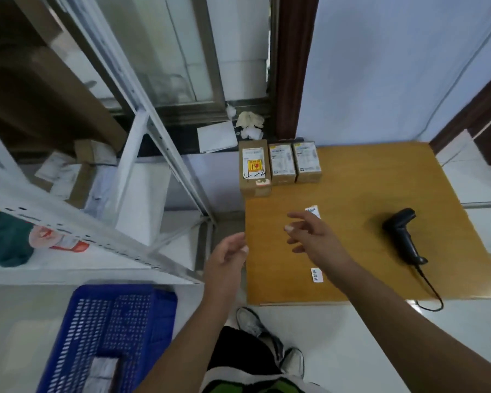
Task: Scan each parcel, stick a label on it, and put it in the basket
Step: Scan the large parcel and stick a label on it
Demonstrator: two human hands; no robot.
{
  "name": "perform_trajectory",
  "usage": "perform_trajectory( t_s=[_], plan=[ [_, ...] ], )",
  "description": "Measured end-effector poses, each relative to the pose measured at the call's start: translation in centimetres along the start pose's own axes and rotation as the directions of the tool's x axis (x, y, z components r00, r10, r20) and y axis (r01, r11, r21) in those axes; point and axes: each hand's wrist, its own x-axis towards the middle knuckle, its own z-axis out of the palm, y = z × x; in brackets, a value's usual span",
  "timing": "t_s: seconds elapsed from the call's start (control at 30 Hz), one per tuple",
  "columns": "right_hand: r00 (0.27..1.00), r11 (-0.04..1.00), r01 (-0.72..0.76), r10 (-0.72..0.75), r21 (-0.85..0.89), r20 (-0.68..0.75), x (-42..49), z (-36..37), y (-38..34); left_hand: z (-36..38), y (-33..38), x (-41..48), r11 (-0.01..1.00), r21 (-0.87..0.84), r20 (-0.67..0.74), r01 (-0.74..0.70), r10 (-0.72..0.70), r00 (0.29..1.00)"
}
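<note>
Three brown cardboard parcels stand in a row at the far left of the wooden table (380, 282): a larger one (254, 168) with a yellow sticker, a middle one (281, 164) and a right one (307, 163). A black handheld scanner (403, 235) lies on the table's right side, its cable trailing off the front edge. Two small white labels lie on the table, one (313, 211) just beyond my right hand and one (317, 275) near the front. My right hand (309, 234) hovers open over the table. My left hand (228, 256) hangs open at the table's left edge. The blue basket (97, 321) sits on the floor at lower left with a grey parcel (104, 373) inside.
A white metal shelf rack (142, 154) stands to the left, holding boxes and bags. Crumpled paper and a white sheet lie on the dark sill behind the parcels. My shoes and legs show below the table's front edge on the white floor.
</note>
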Motion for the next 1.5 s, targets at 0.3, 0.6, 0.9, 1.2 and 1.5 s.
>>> perform_trajectory(
  t_s=[0.3, 0.6, 0.9, 1.2, 1.5],
  plan=[
    [0.993, 0.979, -0.104, 0.111, -0.177, 0.028, 14.2, 2.2, -0.9, 4.5, 2.5, 15.3, 0.993, 0.110, -0.034, 0.050, -0.046, 0.998],
    [0.988, 0.987, -0.145, 0.149, -0.072, 0.046, 23.8, 4.3, 0.1, 7.0, -1.1, 29.3, 0.959, 0.244, -0.024, 0.145, -0.143, 0.989],
    [0.997, 0.992, -0.081, 0.080, -0.094, -0.013, 16.1, -3.7, 3.1, 10.9, 0.7, 15.1, 0.997, 0.071, -0.157, 0.012, -0.001, 0.988],
    [0.980, 0.947, -0.178, 0.146, -0.267, -0.134, 7.8, -20.6, 12.0, 26.4, -3.7, 4.4, 0.978, 0.045, 0.145, 0.202, -0.206, 0.968],
    [0.927, 0.886, -0.238, 0.085, -0.399, -0.364, 9.0, -25.0, 19.2, 32.0, -7.9, 3.7, 0.930, 0.254, 0.028, 0.264, -0.280, 0.959]
  ],
)
